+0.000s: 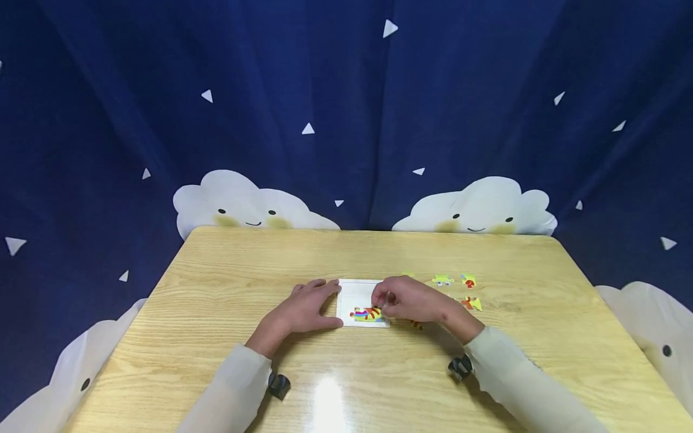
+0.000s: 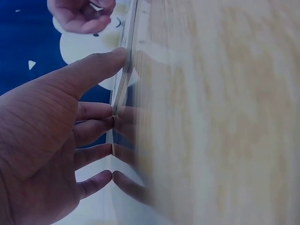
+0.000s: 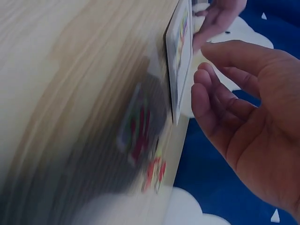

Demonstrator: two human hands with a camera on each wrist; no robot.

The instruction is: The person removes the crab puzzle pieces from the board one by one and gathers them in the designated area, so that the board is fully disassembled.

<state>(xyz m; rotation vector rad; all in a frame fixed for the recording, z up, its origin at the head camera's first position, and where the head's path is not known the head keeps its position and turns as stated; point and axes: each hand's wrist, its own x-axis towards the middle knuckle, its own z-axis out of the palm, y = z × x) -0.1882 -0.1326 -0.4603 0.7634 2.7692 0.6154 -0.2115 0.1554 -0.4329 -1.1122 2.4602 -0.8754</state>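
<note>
A white puzzle tray point(image 1: 353, 293) lies flat on the table, with joined colourful puzzle pieces point(image 1: 367, 314) along its lower part. My left hand point(image 1: 310, 308) is at the tray's left side, thumb near the lower corner and spread fingers touching along the edge and tabletop. Over the tray's right part hovers my right hand point(image 1: 409, 299), its fingers loosely bent beside the joined pieces. In the right wrist view, a gap shows between the thumb and fingertips of the right hand point(image 3: 253, 98), and no piece is visible there.
Right of the tray lie several loose puzzle pieces, among them a yellow-green one point(image 1: 443, 280), a red-and-yellow one point(image 1: 471, 303) and one partly under the right hand point(image 1: 415, 325). A dark blue curtain point(image 1: 346, 90) hangs behind the wooden table point(image 1: 260, 252).
</note>
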